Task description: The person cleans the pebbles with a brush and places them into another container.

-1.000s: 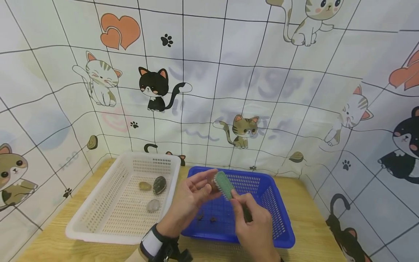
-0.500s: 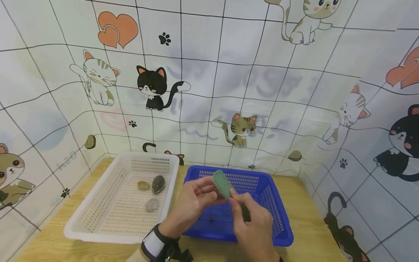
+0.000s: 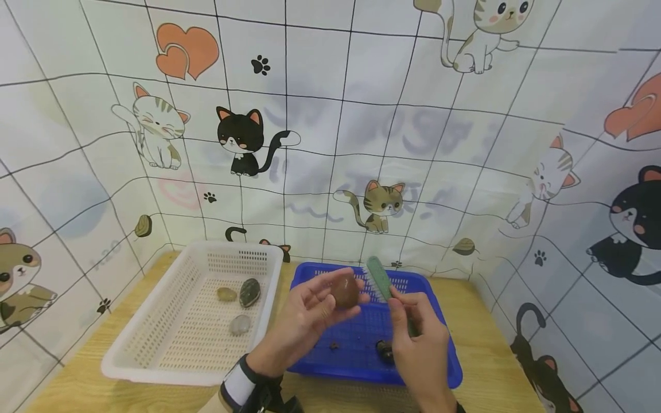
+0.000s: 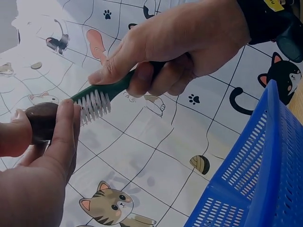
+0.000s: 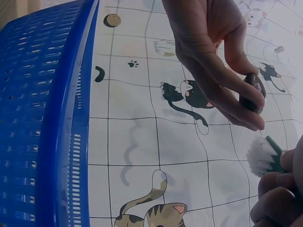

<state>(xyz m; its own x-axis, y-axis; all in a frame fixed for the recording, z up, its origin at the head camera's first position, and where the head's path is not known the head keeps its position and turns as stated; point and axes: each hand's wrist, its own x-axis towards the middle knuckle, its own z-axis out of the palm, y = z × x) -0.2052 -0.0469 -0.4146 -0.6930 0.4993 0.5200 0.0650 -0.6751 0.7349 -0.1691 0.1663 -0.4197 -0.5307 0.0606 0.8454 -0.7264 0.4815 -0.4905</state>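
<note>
A smooth reddish-brown stone (image 3: 345, 291) is pinched between the thumb and fingers of my left hand (image 3: 304, 315), above the blue basket (image 3: 356, 327). My right hand (image 3: 420, 338) grips the handle of a green scrub brush (image 3: 381, 278) with white bristles. The brush head stands just right of the stone, bristles facing it, with a gap between them in the head view. In the right wrist view the stone (image 5: 252, 93) sits in my left fingers and the bristles (image 5: 261, 156) are apart from it. A dark stone (image 3: 384, 351) lies in the blue basket, partly hidden by my right hand.
At the left stands a white basket (image 3: 116, 353) holding a yellowish stone (image 3: 227, 294), a dark green stone (image 3: 250, 292) and a pale stone (image 3: 240, 324). Small brown bits (image 3: 334, 345) lie in the blue basket. A cat-print sheet (image 3: 320, 126) hangs behind the wooden table (image 3: 496, 344).
The brush has moved right, off the stone, with my right hand. My left hand has turned the stone so its face shows. The dark stone in the blue basket has come into view.
</note>
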